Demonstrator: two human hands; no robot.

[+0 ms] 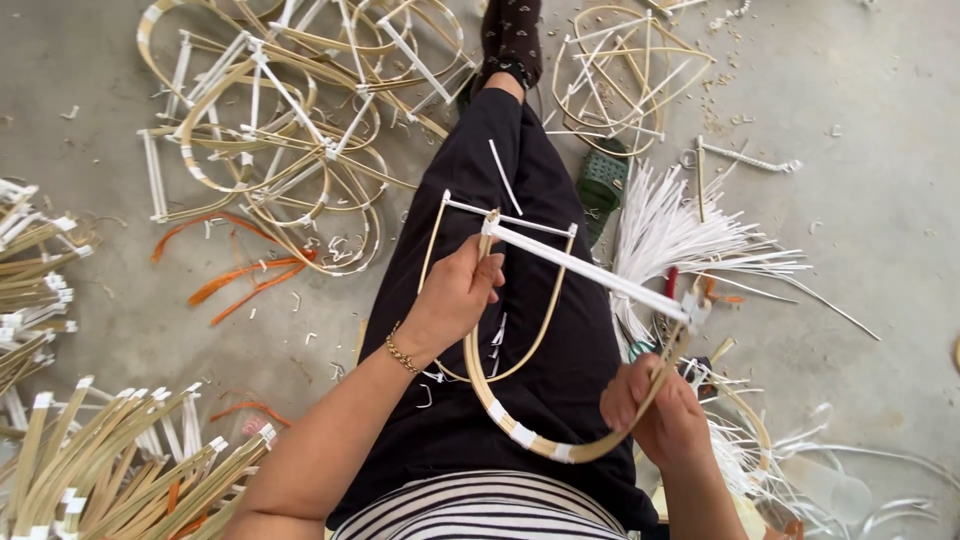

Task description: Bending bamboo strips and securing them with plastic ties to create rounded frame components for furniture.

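I sit on the floor with my legs in black trousers stretched out. My left hand grips the left end of a bent bamboo strip frame, a U-shaped loop bound with white tape. A white crossbar spans the top of the loop. My right hand holds the loop's right side, just below the crossbar's right end. A second, thinner U-shaped frame lies on my lap behind the first.
Finished bamboo frames are heaped at the upper left and upper right. Bundles of taped bamboo strips lie at lower left. White plastic strips fan out to the right, near a green sandal. Orange strips rest on the concrete.
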